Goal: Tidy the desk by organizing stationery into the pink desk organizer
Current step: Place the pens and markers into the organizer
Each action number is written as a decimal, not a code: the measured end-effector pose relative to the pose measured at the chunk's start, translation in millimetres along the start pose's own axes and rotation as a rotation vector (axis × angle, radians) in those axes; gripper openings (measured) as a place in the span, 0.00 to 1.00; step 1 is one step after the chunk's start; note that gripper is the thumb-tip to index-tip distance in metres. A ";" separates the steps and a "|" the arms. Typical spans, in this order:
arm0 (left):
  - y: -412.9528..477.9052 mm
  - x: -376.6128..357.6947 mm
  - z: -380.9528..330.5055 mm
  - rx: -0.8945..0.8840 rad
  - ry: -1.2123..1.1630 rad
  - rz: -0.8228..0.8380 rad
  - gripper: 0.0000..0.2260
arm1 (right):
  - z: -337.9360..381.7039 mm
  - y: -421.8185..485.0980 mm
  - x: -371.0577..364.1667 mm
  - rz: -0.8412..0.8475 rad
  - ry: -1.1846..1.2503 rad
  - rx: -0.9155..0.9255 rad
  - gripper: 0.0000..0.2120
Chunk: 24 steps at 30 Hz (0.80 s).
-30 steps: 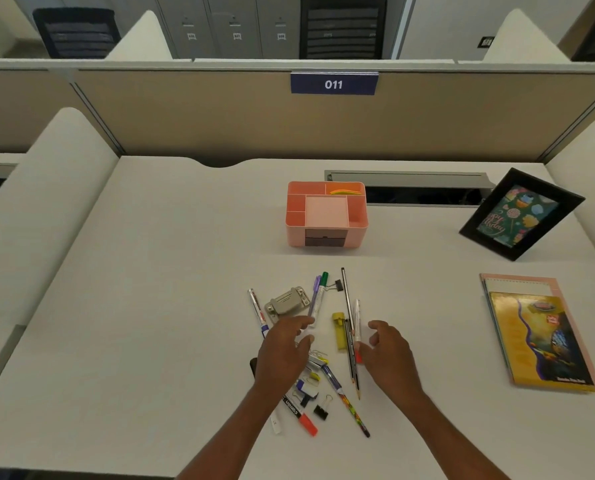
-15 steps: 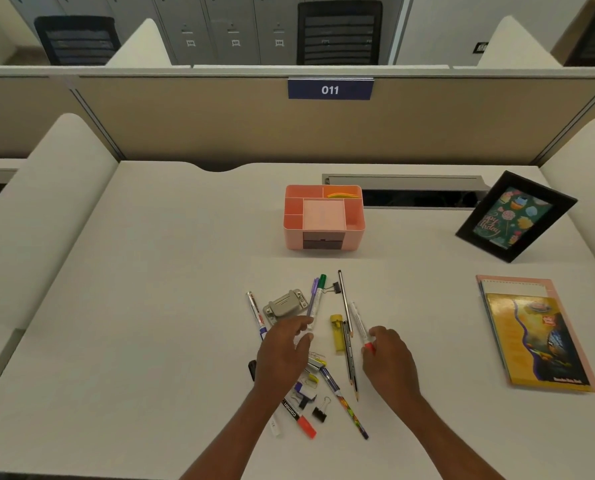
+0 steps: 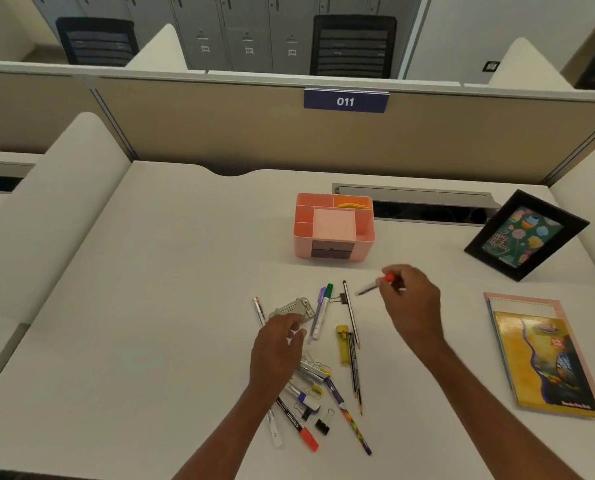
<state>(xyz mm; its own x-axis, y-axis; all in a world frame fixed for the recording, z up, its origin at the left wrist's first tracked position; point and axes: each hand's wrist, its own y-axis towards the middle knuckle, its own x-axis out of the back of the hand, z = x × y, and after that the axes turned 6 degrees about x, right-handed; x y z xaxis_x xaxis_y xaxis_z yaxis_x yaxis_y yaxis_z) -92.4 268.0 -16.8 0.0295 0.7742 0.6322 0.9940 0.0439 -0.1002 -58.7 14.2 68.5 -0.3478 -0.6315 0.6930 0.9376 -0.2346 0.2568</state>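
The pink desk organizer (image 3: 303,242) stands at the desk's middle back, with yellow and orange slips in its rear right compartment. My right hand (image 3: 412,303) pinches a red-capped pen (image 3: 370,288), lifted off the desk in front of the organizer's right side. My left hand (image 3: 277,344) hovers with loosely curled fingers over the stationery pile, holding nothing. In the pile lie a grey stapler (image 3: 291,308), a green marker (image 3: 323,308), a yellow highlighter (image 3: 343,342), pencils (image 3: 355,370), a red marker (image 3: 298,424) and a black binder clip (image 3: 323,424).
A black picture frame (image 3: 526,235) leans at the back right. A yellow notebook (image 3: 545,358) lies on the right side. A cable slot (image 3: 413,199) runs behind the organizer. Beige partitions enclose the desk.
My right hand picked the red-capped pen out of the pile and lifted it up and to the right, toward the organizer. My left hand stayed over the pile.
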 end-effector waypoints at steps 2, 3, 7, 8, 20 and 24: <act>5.4 -7.8 -7.0 -0.005 -0.012 0.014 0.10 | 14.2 25.7 0.3 -0.013 0.032 0.067 0.08; 9.1 -11.8 -11.2 -0.014 -0.014 0.019 0.10 | 21.3 38.2 -1.3 -0.014 0.038 0.103 0.08; 32.8 -30.3 -27.6 -0.089 0.043 0.037 0.10 | 49.2 83.8 -14.1 -0.010 0.035 0.207 0.06; 40.4 -33.7 -32.8 -0.095 0.085 0.041 0.11 | 56.3 93.8 -17.9 -0.006 0.039 0.229 0.06; 104.2 -58.5 -61.0 -0.005 0.373 0.151 0.11 | 99.7 181.8 -82.6 0.072 0.004 0.322 0.10; 106.1 -65.1 -63.5 -0.006 0.419 0.164 0.13 | 93.8 194.8 -100.9 0.137 -0.049 0.314 0.10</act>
<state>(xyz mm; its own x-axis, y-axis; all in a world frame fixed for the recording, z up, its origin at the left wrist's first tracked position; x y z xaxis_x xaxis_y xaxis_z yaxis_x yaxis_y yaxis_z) 17.9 182.2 -19.8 0.2254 0.4484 0.8649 0.9732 -0.0629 -0.2210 159.1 101.6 111.8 -0.2252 -0.6035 0.7649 0.9325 0.0940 0.3486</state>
